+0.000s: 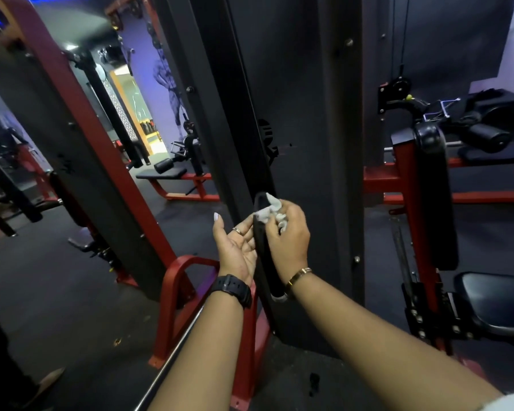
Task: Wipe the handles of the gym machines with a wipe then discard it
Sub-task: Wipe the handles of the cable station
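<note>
The right hand [291, 235] grips a crumpled white wipe [265, 213] against the top of the black handle [265, 256]. The left hand [235, 247] spreads palm-up beside it, fingertips hidden behind the handle.

Dim gym, blue glow, warped edges.

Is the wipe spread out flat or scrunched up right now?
Scrunched up: the wipe is a crumpled wad pinched in the right hand, against the black handle.
</note>
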Available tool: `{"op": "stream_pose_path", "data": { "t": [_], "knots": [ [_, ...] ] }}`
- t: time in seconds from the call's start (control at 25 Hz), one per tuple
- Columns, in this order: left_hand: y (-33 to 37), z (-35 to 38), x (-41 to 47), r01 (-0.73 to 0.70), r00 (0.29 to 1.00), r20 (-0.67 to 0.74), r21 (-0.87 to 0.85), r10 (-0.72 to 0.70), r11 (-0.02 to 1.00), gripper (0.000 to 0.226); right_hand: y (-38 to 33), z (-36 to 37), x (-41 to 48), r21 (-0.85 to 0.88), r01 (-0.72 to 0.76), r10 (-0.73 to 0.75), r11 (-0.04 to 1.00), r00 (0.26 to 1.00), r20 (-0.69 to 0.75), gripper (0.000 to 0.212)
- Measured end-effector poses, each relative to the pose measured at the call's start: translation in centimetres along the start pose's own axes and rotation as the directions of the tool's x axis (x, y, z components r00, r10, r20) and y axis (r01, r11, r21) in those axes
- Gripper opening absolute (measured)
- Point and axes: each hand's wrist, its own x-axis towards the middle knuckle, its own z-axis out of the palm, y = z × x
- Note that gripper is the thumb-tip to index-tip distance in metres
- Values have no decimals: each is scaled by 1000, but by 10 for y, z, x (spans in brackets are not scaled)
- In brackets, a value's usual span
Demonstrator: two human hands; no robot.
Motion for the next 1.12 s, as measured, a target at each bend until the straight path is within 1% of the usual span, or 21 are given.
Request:
{"op": "stream_pose_path", "data": {
  "t": [0.08,0.12,0.16,0.2,0.24,0.28,0.36,0.44,0.48,0.56,0.6,0.64,0.68,0.76,0.84,0.88,0.92,0.96,1.0,1.08,1.12],
  "knots": [
    [0,1,1,7,1000,-27,15,-7,1000,86,-8,2,15,-11,-23,23,1000,998,-53,18],
    [1,2,2,5,999,-43,16,-4,1000,85,-12,4,22,-58,-29,28,998,999,-23,18],
    [2,3,2,-5,998,-58,16,6,1000,84,-15,8,26,-125,-31,37,992,998,47,22],
    [2,4,3,-21,997,-68,18,22,1000,83,-16,11,26,-191,-17,47,981,988,150,34],
    [3,6,4,-35,997,-74,17,36,999,82,-15,13,22,-210,8,46,978,967,251,44],
    [5,7,6,-50,995,-83,9,50,999,80,-13,12,15,-191,50,15,980,947,321,50],
    [7,8,10,-76,992,-99,-21,74,997,75,-5,1,-2,-141,209,-145,968,919,365,55],
    [8,9,13,-96,992,-87,-3,95,995,75,6,-9,-11,-159,358,-268,920,871,411,55],
    [6,10,14,-106,991,-83,21,108,994,76,6,-10,-7,-167,346,-256,923,878,404,52],
    [2,12,14,-124,989,-75,55,128,991,75,-5,2,15,-190,151,-78,970,936,344,42],
    [1,13,14,-131,989,-63,67,136,989,75,-13,9,26,-202,62,10,977,941,338,38],
    [1,14,13,-139,989,-39,71,142,988,73,-19,15,32,-220,50,34,974,932,362,36],
    [2,15,12,-147,989,3,63,147,987,72,-20,18,31,-225,96,2,970,916,402,36],
    [3,14,10,-156,986,62,40,154,987,72,-12,9,14,-198,296,-174,934,864,472,44],
    [2,12,12,-147,989,5,83,147,986,71,2,-12,-12,-141,441,-326,886,810,488,50],
    [0,11,13,-146,988,-31,150,152,978,70,10,-20,-20,-128,504,-386,854,780,492,49],
    [-2,11,13,-155,985,-40,246,170,957,70,15,-23,-21,-122,536,-416,835,761,497,48],
    [-3,11,14,-177,980,-24,352,198,919,71,16,-22,-18,-117,511,-400,851,777,486,49],
    [-5,10,15,-217,972,14,448,235,867,71,13,-17,-12,-124,439,-337,890,817,468,50],
    [-2,5,17,-324,943,142,602,302,730,68,5,-7,-3,-154,325,-228,933,866,445,53],
    [3,1,20,-379,923,221,674,316,635,68,6,-4,-4,-162,341,-243,926,866,437,54]
  ]
}}
